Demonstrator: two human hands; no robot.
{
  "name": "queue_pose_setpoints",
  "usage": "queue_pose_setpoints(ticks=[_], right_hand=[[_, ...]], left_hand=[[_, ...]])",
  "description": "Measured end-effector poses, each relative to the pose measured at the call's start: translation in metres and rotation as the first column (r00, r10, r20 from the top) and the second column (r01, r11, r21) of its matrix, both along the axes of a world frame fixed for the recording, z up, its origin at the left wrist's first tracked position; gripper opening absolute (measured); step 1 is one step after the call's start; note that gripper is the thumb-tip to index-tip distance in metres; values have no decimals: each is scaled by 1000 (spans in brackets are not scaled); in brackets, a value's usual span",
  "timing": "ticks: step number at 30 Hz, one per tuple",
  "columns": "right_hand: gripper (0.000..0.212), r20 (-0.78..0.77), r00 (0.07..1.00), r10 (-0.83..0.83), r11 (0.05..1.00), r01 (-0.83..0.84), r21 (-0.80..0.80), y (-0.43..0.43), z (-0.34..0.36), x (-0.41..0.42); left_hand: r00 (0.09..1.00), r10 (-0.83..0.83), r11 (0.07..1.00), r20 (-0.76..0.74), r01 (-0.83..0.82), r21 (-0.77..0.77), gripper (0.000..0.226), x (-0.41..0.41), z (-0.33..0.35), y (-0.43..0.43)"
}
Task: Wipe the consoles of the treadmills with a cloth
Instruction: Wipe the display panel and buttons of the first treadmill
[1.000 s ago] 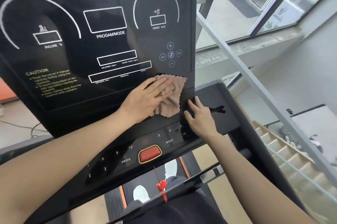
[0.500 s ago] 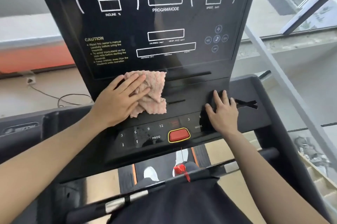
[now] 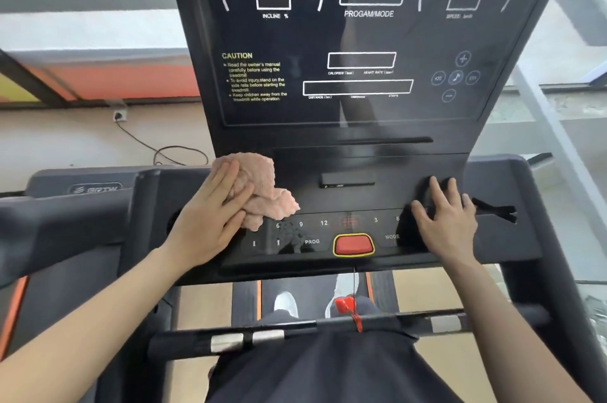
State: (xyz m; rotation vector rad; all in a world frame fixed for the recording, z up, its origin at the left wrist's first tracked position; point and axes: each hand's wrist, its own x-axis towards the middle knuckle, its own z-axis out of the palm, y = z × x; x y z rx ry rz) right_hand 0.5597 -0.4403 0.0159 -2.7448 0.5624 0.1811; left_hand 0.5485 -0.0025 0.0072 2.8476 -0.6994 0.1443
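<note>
The black treadmill console [image 3: 358, 166] fills the middle of the view, with a dark display panel above and a button strip below. A crumpled pink cloth [image 3: 266, 195] lies on the console's lower left corner, just above the left buttons. My left hand [image 3: 210, 215] presses flat on the cloth with straight fingers. My right hand [image 3: 443, 218] rests with spread fingers on the console's lower right part, beside the MODE button.
A red stop button [image 3: 353, 245] with a yellow rim sits at the strip's middle, and a red safety clip [image 3: 348, 307] hangs on a cord below it. A black handlebar [image 3: 295, 333] crosses in front of me. A wall socket [image 3: 120, 115] with a cable is at left.
My left hand has slid the cloth leftward along the console's lower part, from under the display to its left edge. My right hand has stayed on the right side. The view has swung left.
</note>
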Motion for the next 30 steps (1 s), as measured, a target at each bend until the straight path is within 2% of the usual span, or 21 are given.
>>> queue_pose_setpoints(ticks=[2, 4, 7, 10, 14, 17, 20, 25, 30], right_hand=[[62, -7, 1000, 16, 1000, -15, 13, -3, 0, 0], [61, -12, 999, 34, 999, -34, 26, -5, 0, 0], [60, -19, 998, 59, 998, -58, 33, -6, 1, -1], [61, -30, 995, 90, 995, -89, 35, -6, 3, -2], [61, 2, 993, 118, 991, -118, 61, -12, 6, -8], [58, 103, 986, 131, 984, -141, 104, -23, 4, -15], [52, 197, 980, 35, 985, -67, 160, -35, 1, -23], [54, 150, 989, 1, 991, -22, 135, -47, -7, -35], [50, 144, 990, -1, 964, -37, 262, -61, 0, -36]], left_hand=[[999, -34, 997, -13, 33, -67, 53, -13, 0, -6], [994, -69, 997, -78, 71, 16, 60, -20, -3, -14], [985, -33, 980, -169, 65, 188, 74, -22, -9, -27], [982, 16, 967, -188, 32, 253, 84, -24, -9, -44], [979, 22, 964, -204, 33, 262, 91, -22, -10, -77], [977, -27, 968, -211, 79, 238, 90, -13, -10, -105], [973, -99, 961, -209, 149, 235, 87, -1, -11, -125], [966, -212, 948, -148, 240, 211, 83, 21, -5, -149], [938, -319, 917, -135, 342, 205, 84, 50, 8, -191]])
